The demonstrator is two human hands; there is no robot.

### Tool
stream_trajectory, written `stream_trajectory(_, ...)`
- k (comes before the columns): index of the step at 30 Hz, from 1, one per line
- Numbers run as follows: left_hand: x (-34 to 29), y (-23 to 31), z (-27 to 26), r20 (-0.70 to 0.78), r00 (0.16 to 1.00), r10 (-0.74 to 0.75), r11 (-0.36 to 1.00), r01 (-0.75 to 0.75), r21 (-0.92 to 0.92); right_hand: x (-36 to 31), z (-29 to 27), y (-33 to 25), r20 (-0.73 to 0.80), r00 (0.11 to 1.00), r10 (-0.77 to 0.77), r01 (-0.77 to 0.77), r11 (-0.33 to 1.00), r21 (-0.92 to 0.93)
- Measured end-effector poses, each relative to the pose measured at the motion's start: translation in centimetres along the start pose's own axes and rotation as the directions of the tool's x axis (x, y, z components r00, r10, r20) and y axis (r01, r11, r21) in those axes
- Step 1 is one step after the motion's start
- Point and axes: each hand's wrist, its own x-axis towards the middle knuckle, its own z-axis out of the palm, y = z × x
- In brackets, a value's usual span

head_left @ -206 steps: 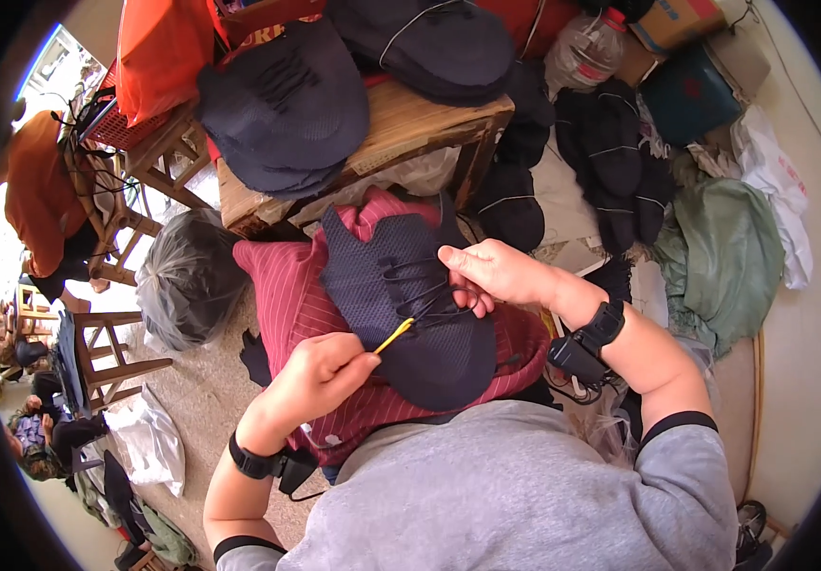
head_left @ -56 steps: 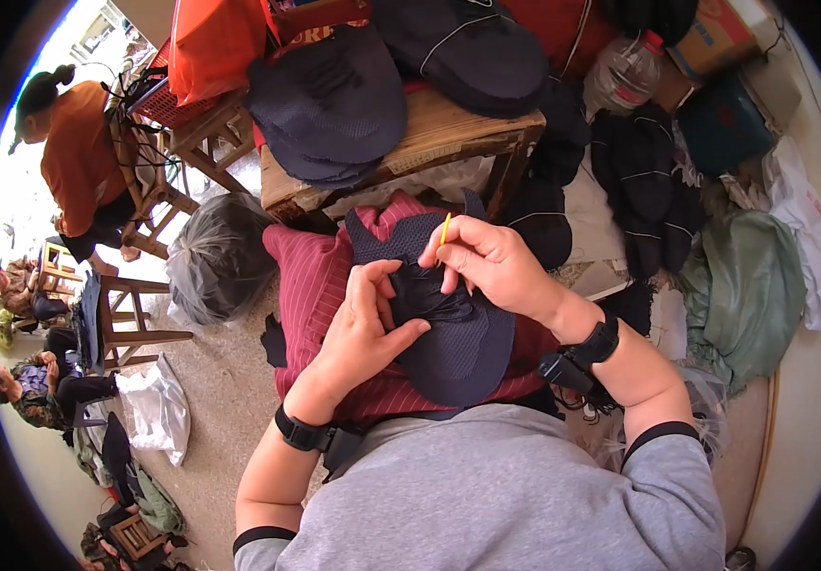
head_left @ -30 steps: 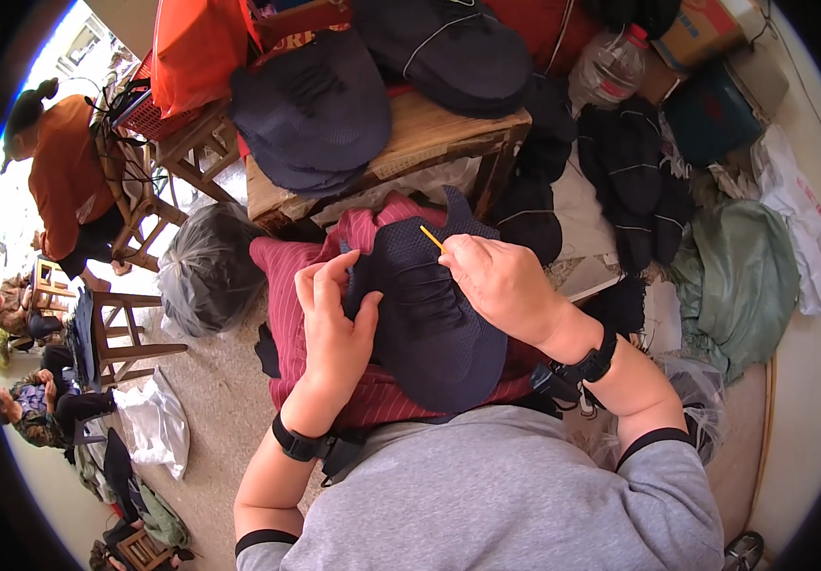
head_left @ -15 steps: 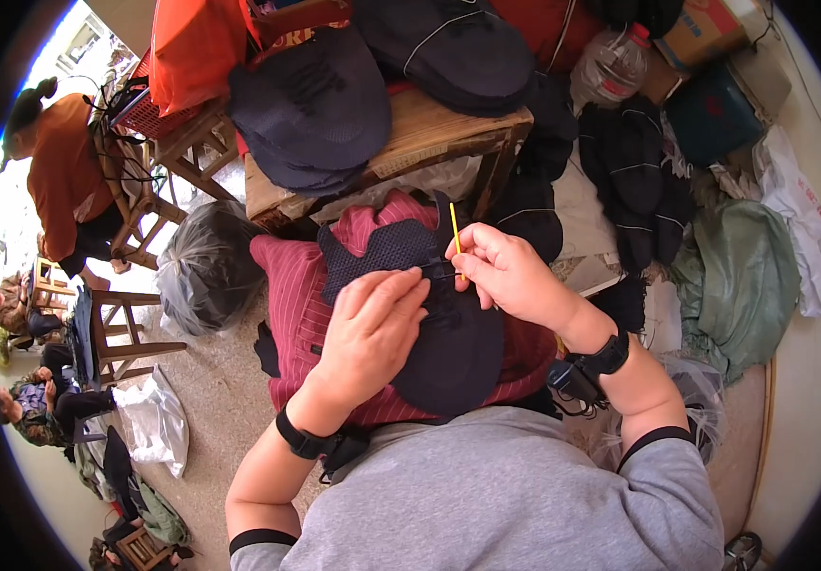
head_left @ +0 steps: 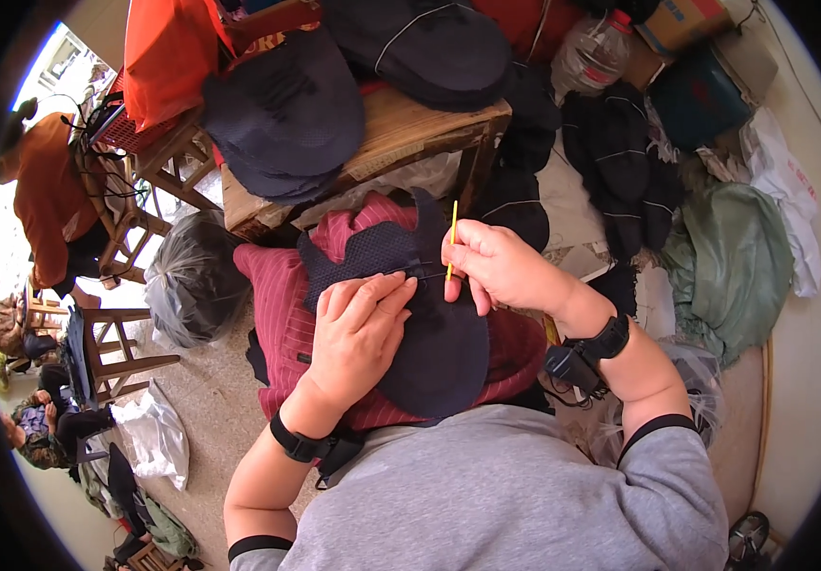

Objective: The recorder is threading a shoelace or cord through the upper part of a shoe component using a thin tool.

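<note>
A dark navy mesh piece, shaped like a shoe upper (head_left: 444,357), lies over a maroon striped cloth (head_left: 277,328) in front of me. My left hand (head_left: 363,324) rests on its left part. Its fingers lie together, and the thumb and fingertips pinch the mesh near the middle. My right hand (head_left: 496,266) is just to the right, closed round a thin yellow stick (head_left: 453,238) held nearly upright. A fine dark strand seems to run between the hands at the mesh; the stick's lower tip is too small to make out.
Stacked dark mesh pieces (head_left: 286,114) lie on a wooden bench (head_left: 401,152) ahead. A grey plastic bag (head_left: 196,276) stands on the left, near wooden stools (head_left: 115,347) and other people. Tied dark bundles (head_left: 610,152), a plastic jug (head_left: 593,57) and a green sack (head_left: 729,271) are at right.
The whole view has shifted slightly left. My right hand has turned a little, with its lower fingers more spread, and the yellow stick stands straighter. My left hand keeps its place on the mesh.
</note>
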Motion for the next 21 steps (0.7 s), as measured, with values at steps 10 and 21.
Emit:
stream_trajectory(10, 0.0, 0.1, 0.0, 0.003, 1.000, -0.006, 1.000, 0.006, -0.001, -0.4, -0.6, 0.6, 0.019, 1.000, -0.005, 0.005, 1.000, 0.025)
stream_trajectory(21, -0.2, 0.1, 0.0, 0.018, 0.999, 0.048, 0.998, -0.049, 0.042, -1.2, 0.6, 1.1, -0.032, 0.934, -0.356, 0.292, 0.811, -0.507)
